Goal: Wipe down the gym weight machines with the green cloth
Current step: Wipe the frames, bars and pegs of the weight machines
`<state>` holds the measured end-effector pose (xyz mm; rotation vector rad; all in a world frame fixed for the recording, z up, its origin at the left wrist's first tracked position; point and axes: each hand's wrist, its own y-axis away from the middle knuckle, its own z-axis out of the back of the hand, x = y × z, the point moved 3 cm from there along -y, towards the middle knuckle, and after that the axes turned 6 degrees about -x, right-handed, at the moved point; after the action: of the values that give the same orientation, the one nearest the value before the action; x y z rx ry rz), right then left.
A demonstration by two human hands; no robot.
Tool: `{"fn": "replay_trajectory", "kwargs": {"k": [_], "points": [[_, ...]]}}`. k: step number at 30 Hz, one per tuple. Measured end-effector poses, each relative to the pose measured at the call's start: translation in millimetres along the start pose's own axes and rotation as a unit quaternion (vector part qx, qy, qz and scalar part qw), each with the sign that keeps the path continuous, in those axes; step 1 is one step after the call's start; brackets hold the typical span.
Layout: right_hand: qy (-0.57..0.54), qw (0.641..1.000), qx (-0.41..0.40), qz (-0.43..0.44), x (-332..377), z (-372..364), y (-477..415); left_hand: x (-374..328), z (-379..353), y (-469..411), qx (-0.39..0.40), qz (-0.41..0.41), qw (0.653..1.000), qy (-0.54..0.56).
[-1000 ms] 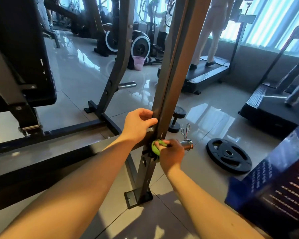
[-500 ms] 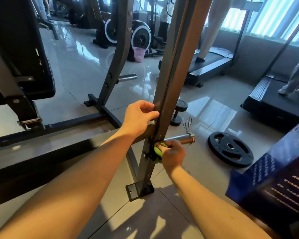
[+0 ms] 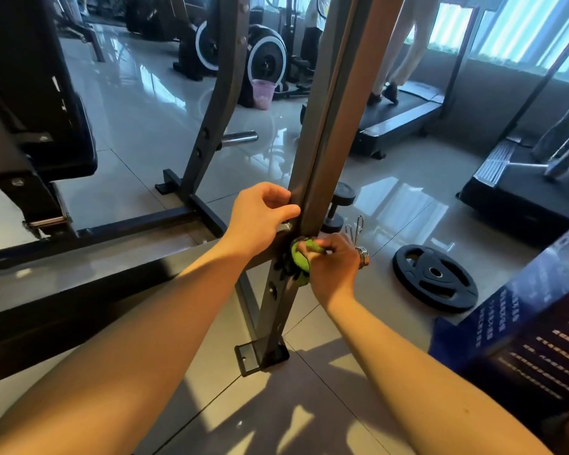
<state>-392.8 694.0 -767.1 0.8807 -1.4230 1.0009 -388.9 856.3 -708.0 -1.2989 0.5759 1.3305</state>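
Green cloth (image 3: 299,257), pinched by the fingers (image 3: 329,248) of the right hand (image 3: 335,270) against the post (image 3: 322,159), could snag on the spring clip (image 3: 363,257).

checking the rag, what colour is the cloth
Bright green: the cloth shows best in the head view.

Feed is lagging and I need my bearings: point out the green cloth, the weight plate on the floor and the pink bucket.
green cloth (image 3: 299,257): head view, on its bunched fold.
weight plate (image 3: 425,274): head view, on the hub beside the centre hole.
pink bucket (image 3: 262,93): head view, on its side wall.
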Motion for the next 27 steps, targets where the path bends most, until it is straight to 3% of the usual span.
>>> {"fn": "replay_trajectory", "kwargs": {"k": [1,3,5,7,8,11,14,17,22,27], "points": [[0.002,1.000,0.013,0.008,4,3,5,-1,1,1,0.001,0.003,1.000,-0.002],[0.005,0.998,-0.036,0.043,28,7,4,-2,2,2,0.012,0.009,1.000,0.005],[0.036,0.984,-0.111,0.133,83,9,-13,-4,6,4,0.018,0.011,1.000,0.009],[0.014,0.966,-0.118,0.229,129,3,-26,-5,6,4,0.017,0.014,1.000,0.006],[0.058,0.952,-0.115,0.276,141,-1,-27,-4,6,4,0.016,0.016,1.000,0.006],[0.090,0.954,-0.101,0.267,119,-4,-18,-3,2,3,0.009,0.018,1.000,0.007],[0.083,0.976,-0.076,0.186,63,0,-3,-1,0,1,0.005,0.015,1.000,0.002],[0.162,0.963,-0.042,0.212,-1,-2,10,2,-1,1,-0.004,0.017,1.000,-0.005],[0.144,0.976,-0.019,0.164,-91,2,26,2,-5,3,-0.032,0.012,0.999,-0.019],[0.174,0.983,0.021,0.053,-99,7,31,-7,-5,11,-0.037,0.003,0.998,-0.046]]}}
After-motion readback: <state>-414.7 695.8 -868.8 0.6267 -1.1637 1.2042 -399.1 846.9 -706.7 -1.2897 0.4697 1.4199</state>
